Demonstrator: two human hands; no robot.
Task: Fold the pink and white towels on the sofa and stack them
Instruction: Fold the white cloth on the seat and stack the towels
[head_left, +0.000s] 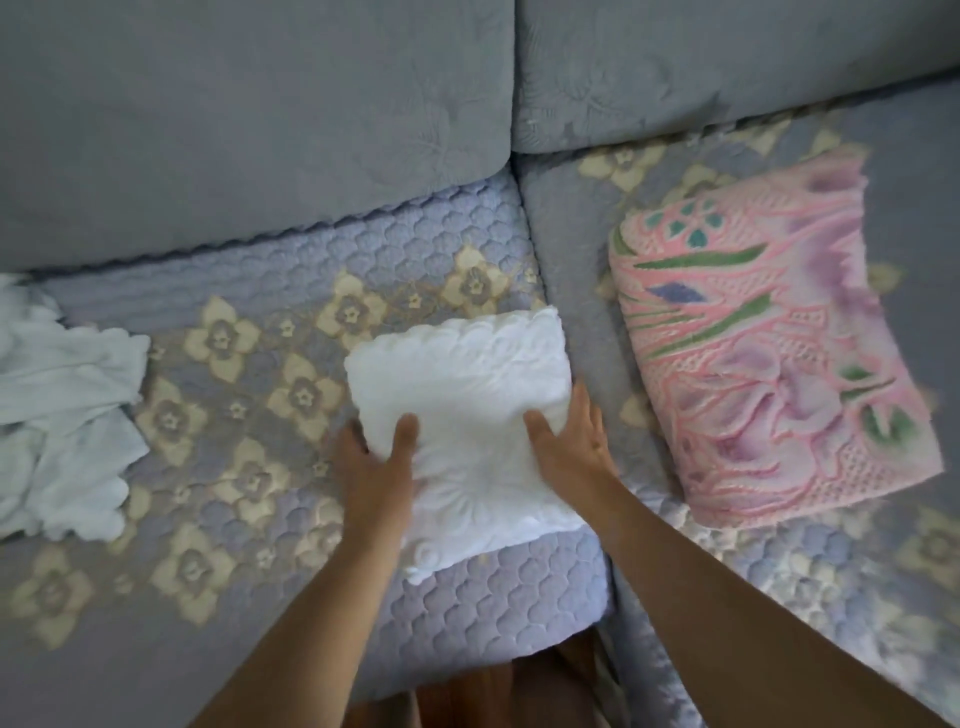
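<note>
The white towel (457, 395) is folded into a thick, embossed rectangle with a scalloped far edge, lying on the sofa seat (249, 395) near the gap between cushions; the pink towel (769, 353), patterned with green leaves and lilac flowers, lies folded flat on the next cushion, apart from it; neither is stacked.

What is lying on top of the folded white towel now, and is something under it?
On the folded white embossed towel lie the left hand's thumb and the right hand. Below it shows the quilted lilac sofa cover with cream flowers. Anything directly beneath is covered.
</note>
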